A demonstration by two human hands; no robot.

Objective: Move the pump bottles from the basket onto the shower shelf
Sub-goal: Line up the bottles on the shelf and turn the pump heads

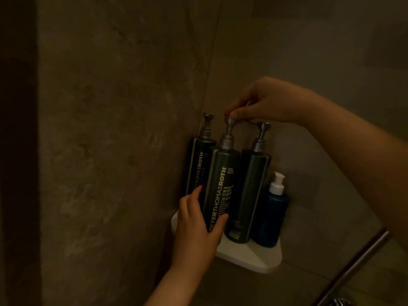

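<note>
Light dim; detail limited.

Left grip [196,226]: curled round the lower body of the middle pump bottle [220,184], with the thumb across the front label and the fingers passing behind. The bottle stood upright with its base on the shower shelf [249,257], a white corner shelf showing just below and outward of this grip.

Right grip [265,102]: straight above the left grip, reaching over the top. Thumb and forefinger pinched the pump head of the same middle pump bottle.

Corner pump bottle [196,164]: upright on the shelf just behind the left grip's fingertips, against the tiled wall [121,129]. Contact with the fingertips could not be told.

Third pump bottle [249,191]: upright on the shelf, touching the held bottle on the side away from the left grip. Its pump head sat just under the heel of the right grip; contact unclear.

Blue bottle [272,219]: shorter, with a white pump, on the shelf beyond the third bottle and well below the right grip.

Metal rod [353,268]: slanted, under the right forearm, apart from both grips.
</note>
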